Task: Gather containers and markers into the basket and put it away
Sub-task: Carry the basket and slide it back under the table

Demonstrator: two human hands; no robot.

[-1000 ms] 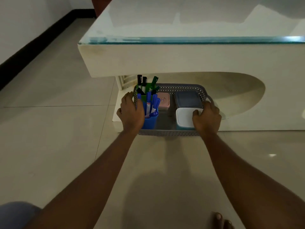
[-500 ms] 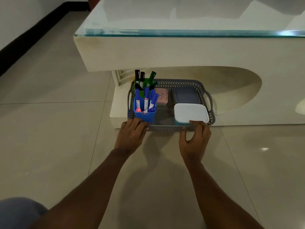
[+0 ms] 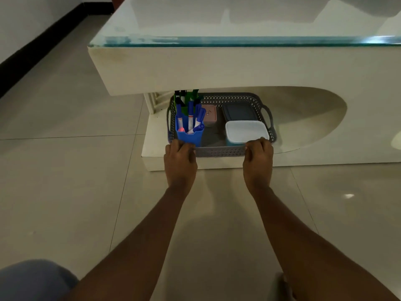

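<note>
STEP: putting away, basket (image 3: pixel 219 151) loaded and sitting on the low ledge (image 3: pixel 153 159) under the glass-topped surface (image 3: pixel 217 20) | HANDS: left hand (image 3: pixel 180 158) and right hand (image 3: pixel 258 160) both grip its near rim | LOAD: blue cup (image 3: pixel 189 137) of markers, green cup (image 3: pixel 187 106) behind it, white-lidded box (image 3: pixel 245 131), dark box (image 3: pixel 238 111), pink box (image 3: pixel 209 115) | NEXT: probably a level push inward, then let go

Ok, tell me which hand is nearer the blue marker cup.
Left. The left hand grips the basket rim just before the blue marker cup; right hand grips it by the white-lidded container.
</note>
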